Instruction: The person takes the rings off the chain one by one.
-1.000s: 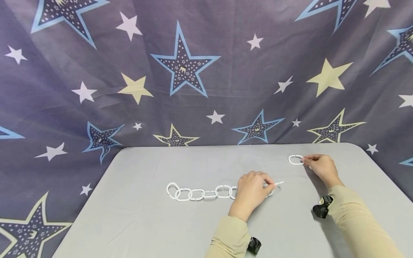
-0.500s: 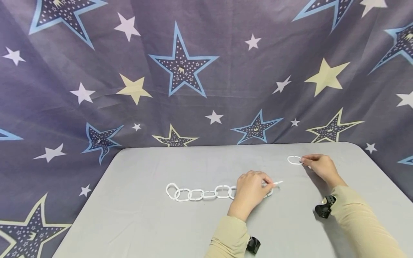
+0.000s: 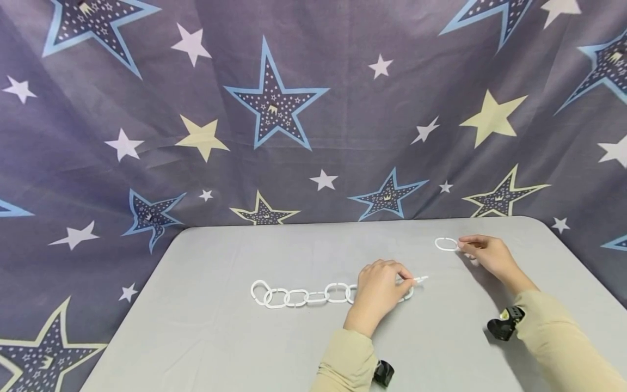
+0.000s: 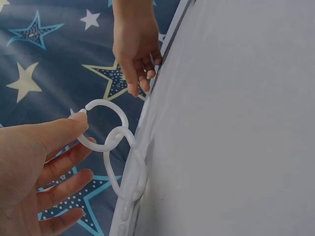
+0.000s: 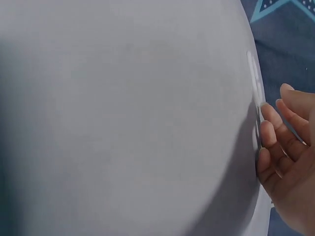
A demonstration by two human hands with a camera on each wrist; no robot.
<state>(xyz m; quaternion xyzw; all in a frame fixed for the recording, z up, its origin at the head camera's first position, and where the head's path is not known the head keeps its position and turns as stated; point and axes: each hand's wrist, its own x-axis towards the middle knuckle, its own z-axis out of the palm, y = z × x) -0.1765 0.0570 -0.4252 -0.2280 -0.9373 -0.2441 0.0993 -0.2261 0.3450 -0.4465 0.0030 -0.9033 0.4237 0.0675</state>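
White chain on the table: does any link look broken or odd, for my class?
Nothing clearly stands out as damaged. The link pinched by the left hand has a small gap, but other links in the chain show gaps too, so that is probably their design.

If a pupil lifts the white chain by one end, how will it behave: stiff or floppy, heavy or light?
The white chain would likely hang floppy, since its separate links loop through one another. It is probably light, as the links look thin. It might unhook if tugged, as the link in the left hand shows a gap.
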